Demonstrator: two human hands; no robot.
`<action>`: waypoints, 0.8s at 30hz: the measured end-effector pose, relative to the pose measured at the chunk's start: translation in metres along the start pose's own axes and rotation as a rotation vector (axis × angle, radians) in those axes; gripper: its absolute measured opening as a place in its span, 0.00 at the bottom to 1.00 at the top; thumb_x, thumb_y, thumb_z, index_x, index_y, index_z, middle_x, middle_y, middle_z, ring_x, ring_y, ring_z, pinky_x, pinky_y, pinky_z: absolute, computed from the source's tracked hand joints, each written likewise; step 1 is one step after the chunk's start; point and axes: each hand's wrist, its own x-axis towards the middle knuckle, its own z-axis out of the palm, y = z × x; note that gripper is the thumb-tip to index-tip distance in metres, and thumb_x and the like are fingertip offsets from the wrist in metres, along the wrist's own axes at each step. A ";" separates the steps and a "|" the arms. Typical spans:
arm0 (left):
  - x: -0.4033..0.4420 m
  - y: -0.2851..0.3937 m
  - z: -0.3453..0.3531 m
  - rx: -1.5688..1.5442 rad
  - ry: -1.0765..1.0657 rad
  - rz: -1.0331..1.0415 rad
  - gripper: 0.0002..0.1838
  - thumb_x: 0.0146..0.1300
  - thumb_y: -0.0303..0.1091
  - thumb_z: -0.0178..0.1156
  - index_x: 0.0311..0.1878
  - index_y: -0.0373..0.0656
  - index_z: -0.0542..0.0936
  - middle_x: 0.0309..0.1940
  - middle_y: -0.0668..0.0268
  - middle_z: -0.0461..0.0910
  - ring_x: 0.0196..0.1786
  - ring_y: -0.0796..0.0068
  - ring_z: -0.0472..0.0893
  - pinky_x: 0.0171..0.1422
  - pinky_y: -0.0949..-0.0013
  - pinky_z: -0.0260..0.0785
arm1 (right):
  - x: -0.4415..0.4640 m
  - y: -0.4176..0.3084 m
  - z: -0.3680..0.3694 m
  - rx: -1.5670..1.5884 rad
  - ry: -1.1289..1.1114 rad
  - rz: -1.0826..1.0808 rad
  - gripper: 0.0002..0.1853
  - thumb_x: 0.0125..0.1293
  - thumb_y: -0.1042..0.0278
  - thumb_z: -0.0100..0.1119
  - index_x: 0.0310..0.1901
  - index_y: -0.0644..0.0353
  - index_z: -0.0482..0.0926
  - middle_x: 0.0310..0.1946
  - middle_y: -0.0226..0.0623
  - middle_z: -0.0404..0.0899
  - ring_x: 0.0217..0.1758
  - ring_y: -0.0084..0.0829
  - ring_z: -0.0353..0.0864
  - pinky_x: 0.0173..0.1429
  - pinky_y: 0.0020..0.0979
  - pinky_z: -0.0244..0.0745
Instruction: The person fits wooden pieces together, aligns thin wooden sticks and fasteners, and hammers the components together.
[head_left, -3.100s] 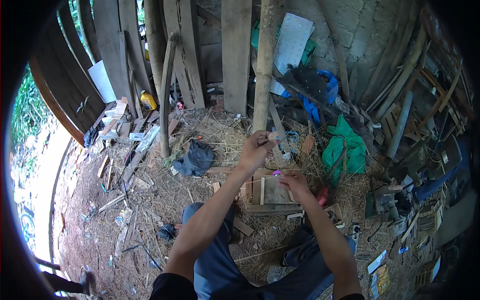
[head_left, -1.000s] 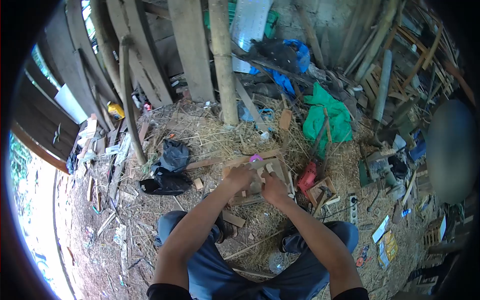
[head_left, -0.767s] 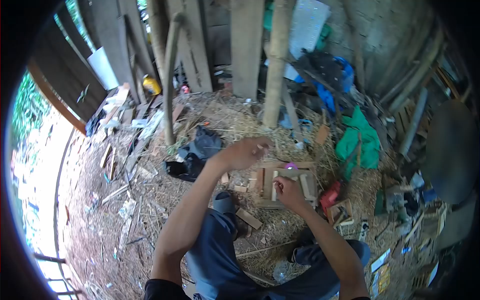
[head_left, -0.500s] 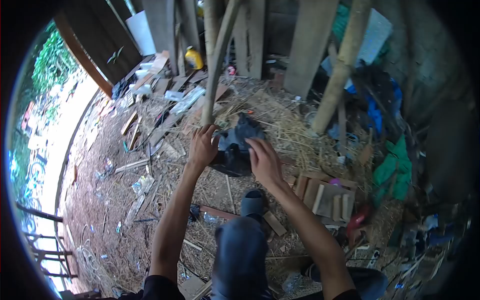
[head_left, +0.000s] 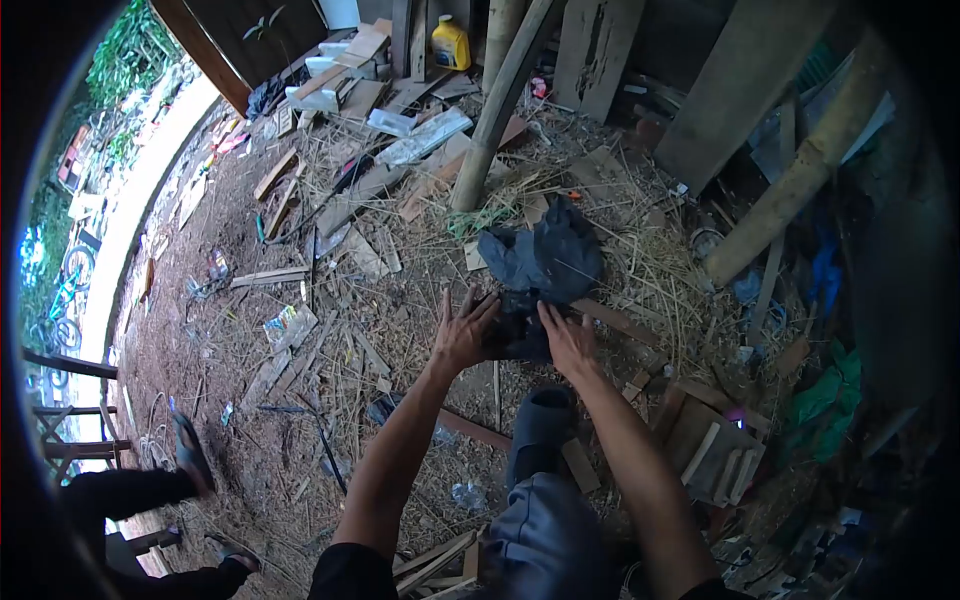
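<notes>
A black plastic bag (head_left: 555, 252) lies crumpled on the littered ground in front of me, its near part spread between my hands. My left hand (head_left: 463, 335) is at the bag's near left edge; its outer fingers are stretched apart, while the thumb side grips the dark plastic. My right hand (head_left: 568, 342) holds the near right edge, fingers pointing forward and thumb mostly hidden. Whatever may be inside the bag cannot be made out. My shoe (head_left: 545, 415) is just below the hands.
A wooden post (head_left: 490, 150) stands behind the bag, and a bamboo pole (head_left: 775, 220) leans at the right. Wood scraps (head_left: 370, 185) and a yellow jug (head_left: 450, 45) lie farther back. Wooden pieces (head_left: 715, 455) are at the right. Another person's foot (head_left: 192, 455) shows at lower left.
My view has shifted, and the bag's bulk now lies beyond my hands. Both hands have come to its near edge, closer together. Another person's legs have appeared at lower left.
</notes>
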 end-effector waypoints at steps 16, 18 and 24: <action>0.020 -0.016 0.073 -0.329 0.182 -0.452 0.11 0.58 0.33 0.57 0.45 0.50 0.79 0.55 0.66 0.76 0.71 0.52 0.60 0.71 0.32 0.32 | 0.033 0.039 0.069 0.872 0.247 0.150 0.14 0.48 0.86 0.57 0.36 0.59 0.68 0.36 0.42 0.74 0.46 0.47 0.76 0.53 0.40 0.68; 0.017 -0.019 0.071 -0.369 0.228 -0.425 0.08 0.58 0.29 0.55 0.41 0.50 0.78 0.55 0.65 0.75 0.70 0.53 0.61 0.70 0.33 0.36 | 0.029 0.042 0.076 0.906 0.322 0.025 0.20 0.46 0.89 0.56 0.43 0.59 0.74 0.37 0.39 0.71 0.45 0.44 0.74 0.53 0.35 0.69; 0.017 -0.005 0.064 0.017 0.156 -0.155 0.21 0.53 0.35 0.58 0.53 0.62 0.80 0.66 0.58 0.64 0.69 0.51 0.60 0.69 0.38 0.45 | 0.029 0.025 0.041 0.385 0.014 0.060 0.38 0.48 0.80 0.63 0.65 0.47 0.70 0.53 0.37 0.64 0.57 0.39 0.65 0.58 0.45 0.62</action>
